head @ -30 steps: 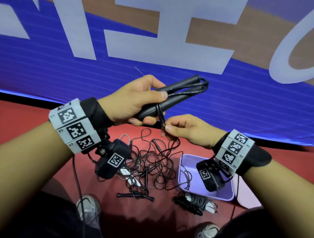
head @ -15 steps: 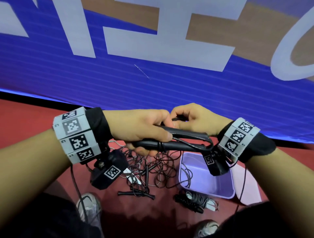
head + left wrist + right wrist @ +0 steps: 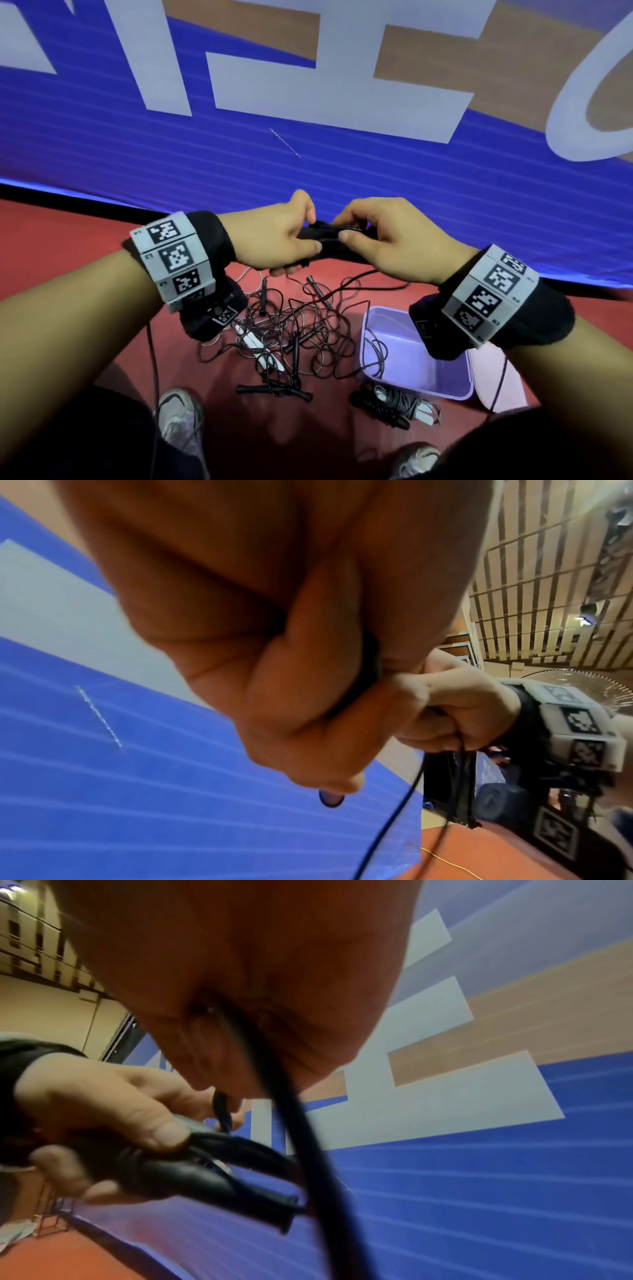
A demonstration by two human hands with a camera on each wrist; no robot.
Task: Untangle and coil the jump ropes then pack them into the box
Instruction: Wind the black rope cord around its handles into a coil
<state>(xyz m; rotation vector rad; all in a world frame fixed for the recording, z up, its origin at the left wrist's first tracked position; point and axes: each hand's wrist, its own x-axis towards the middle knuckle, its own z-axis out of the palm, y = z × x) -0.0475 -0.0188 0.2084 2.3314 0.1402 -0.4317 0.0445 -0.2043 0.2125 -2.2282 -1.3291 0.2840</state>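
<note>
My left hand (image 3: 291,246) grips the two black handles (image 3: 329,248) of a jump rope, held level at chest height. My right hand (image 3: 373,236) pinches the same rope's thin black cord against the handles. In the right wrist view the handles (image 3: 205,1175) lie under the left thumb, and a length of cord (image 3: 298,1123) runs out of my right palm. In the left wrist view the cord (image 3: 394,818) hangs down below both fists. A tangle of black ropes (image 3: 298,329) lies on the red floor below. The lilac box (image 3: 424,373) sits to its right.
A coiled rope bundle (image 3: 394,404) lies in front of the box, and the pale lid (image 3: 496,380) is at the box's right. A loose cord loop hangs over the box's left wall. Two shoes show at the bottom edge. A blue mat with white lettering rises behind.
Both hands dropped from head height to chest height with the handles turning level. My right hand moved from below the handles up onto them and now pinches the cord there.
</note>
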